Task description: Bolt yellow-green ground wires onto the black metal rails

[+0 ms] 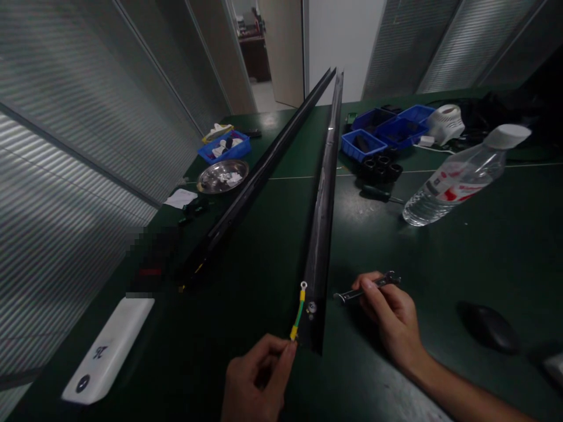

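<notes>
Left hand (257, 381) pinches green-yellow ground wire (298, 313) by its end, right hand (391, 313) fingertip-grips wrench (365, 288) — loose pinch could let the ring lug swing off the black rail (323, 205).

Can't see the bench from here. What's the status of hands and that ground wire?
Left hand pinches green-yellow wire, ring lug beside the long black rail. Right hand grips wrench on table. Water bottle lies well clear.
</notes>
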### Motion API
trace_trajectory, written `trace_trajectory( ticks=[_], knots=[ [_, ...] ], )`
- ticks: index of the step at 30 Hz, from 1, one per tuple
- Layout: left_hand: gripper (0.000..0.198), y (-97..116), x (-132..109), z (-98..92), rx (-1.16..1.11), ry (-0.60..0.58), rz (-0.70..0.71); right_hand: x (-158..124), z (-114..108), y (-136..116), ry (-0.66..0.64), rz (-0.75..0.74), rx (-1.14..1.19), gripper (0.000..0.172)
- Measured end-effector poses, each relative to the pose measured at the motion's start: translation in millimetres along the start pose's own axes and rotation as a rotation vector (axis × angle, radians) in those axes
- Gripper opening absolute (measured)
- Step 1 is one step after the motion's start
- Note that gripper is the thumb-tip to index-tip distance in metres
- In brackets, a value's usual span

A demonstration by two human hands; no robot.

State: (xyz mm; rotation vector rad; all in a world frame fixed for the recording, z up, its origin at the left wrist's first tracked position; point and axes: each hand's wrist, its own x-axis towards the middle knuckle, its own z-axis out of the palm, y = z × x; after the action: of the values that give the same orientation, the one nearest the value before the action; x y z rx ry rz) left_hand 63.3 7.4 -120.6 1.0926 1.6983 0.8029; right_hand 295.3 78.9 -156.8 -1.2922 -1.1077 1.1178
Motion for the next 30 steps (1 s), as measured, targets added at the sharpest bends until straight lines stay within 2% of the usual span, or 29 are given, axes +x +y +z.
trace_trajectory(
  ticks=[4,8,11,14,21,24,30],
  knots=[
    [0.031,12,16,-10.4,0.077,-0.012,0.159,2,-2,-1,-0.047,0.007,-0.029,0.037],
    [0.022,21,31,-3.4,0.292,-0.025,0.450,4,-3,-1,-0.051,0.024,-0.042,0.039],
    [0.015,27,39,7.3,0.514,0.049,0.709,4,-4,0,-0.063,0.038,-0.050,0.039],
    [0.015,29,38,12.7,0.679,0.146,0.854,4,-4,0,-0.063,0.037,-0.055,0.039],
    [0.011,12,17,10.7,0.790,0.148,0.900,5,-4,1,-0.101,0.048,-0.048,0.035],
    [0.015,4,16,10.8,0.798,0.190,0.919,5,-4,1,-0.101,0.044,-0.055,0.036],
    [0.014,-12,4,13.7,0.747,0.330,0.862,5,-4,-2,-0.104,0.050,-0.060,0.039]
  ],
)
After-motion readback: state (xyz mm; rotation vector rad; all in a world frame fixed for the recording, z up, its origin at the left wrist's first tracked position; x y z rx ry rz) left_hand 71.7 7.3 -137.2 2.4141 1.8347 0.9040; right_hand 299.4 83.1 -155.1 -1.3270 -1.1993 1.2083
